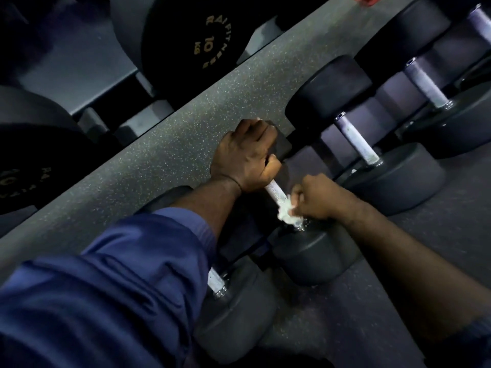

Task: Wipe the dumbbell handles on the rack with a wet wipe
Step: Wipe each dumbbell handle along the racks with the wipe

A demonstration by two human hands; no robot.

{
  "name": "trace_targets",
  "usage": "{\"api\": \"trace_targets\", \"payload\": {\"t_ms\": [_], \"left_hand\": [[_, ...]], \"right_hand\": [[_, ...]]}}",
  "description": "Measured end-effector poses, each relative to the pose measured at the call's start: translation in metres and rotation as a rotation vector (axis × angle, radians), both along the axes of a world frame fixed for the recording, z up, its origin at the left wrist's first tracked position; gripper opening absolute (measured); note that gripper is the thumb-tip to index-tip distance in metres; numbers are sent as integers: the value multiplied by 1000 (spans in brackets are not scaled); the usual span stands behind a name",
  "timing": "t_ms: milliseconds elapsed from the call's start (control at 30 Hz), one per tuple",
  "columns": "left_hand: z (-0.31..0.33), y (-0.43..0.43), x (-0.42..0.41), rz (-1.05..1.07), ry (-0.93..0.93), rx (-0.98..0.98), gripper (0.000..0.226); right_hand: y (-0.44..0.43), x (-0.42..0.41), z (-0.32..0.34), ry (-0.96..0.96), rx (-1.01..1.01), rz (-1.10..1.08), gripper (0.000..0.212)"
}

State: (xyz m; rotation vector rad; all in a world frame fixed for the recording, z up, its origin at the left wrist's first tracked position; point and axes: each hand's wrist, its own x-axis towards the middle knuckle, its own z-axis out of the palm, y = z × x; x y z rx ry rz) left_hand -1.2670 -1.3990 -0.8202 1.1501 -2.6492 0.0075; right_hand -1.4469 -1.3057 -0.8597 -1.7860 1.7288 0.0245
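1. The step in hand is, I judge, the wiping of one handle [276, 191]. The wipe [287, 212] sits bunched and white at its near end, close against the collar by the near head [313, 256].
2. This dumbbell lies in a row of similar ones. One neighbour's handle [215, 281] shows under my sleeve [111, 282], and two more handles [357, 143] lie beyond it to the upper right. Whether the row rests on a low rack tier or on the floor, I cannot tell in this dim light.
3. The left grip [245, 158] is closed tight round the far end of the handle, fingers curled over it next to the far head. It seems to steady the dumbbell, not clean it.
4. The right grip [318, 199] is nearly closed, fingers curled and pinching the wipe, which it presses to the bar. How far the wipe wraps round the bar I cannot see.
5. A short bare stretch of bar shows between the two grips. The next move calls for drawing the wipe up along it with pressure kept on, and turning the wrist so the underside gets touched too.
6. The part under the left grip cannot be reached until that grip lets go or shifts onto a head.
7. A 10 kg dumbbell [191, 41] sits across a speckled strip [148, 155]. I cannot tell which handles are already wiped.
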Motion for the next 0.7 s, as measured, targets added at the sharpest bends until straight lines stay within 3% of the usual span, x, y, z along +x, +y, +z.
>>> {"api": "trace_targets", "payload": {"t_ms": [67, 200, 300, 400, 433, 600, 667, 700], "left_hand": [[1, 0, -1, 1, -4, 8, 46], [-2, -1, 0, -9, -23, -3, 52], [-2, -1, 1, -13, -17, -7, 53], [-1, 0, 1, -9, -13, 6, 50], [-1, 0, 1, -9, -10, 1, 49], [-3, 0, 2, -24, 18, -16, 47], [-3, -1, 2, -37, 37, -30, 44], [-4, -1, 2, -41, 42, -34, 43]], "right_hand": [[0, -5, -1, -39, 33, 49, 16], [-16, 18, -10, -327, -190, -338, 19], [-20, 12, -6, -251, -93, -206, 18], [-10, -7, 6, 132, 154, 216, 24], [-7, -9, 7, 177, 200, 254, 23], [-23, 12, 6, -153, 34, -177, 26], [-29, 15, 9, -141, 83, -228, 25], [-28, 12, 11, -40, 133, -155, 21]]}}
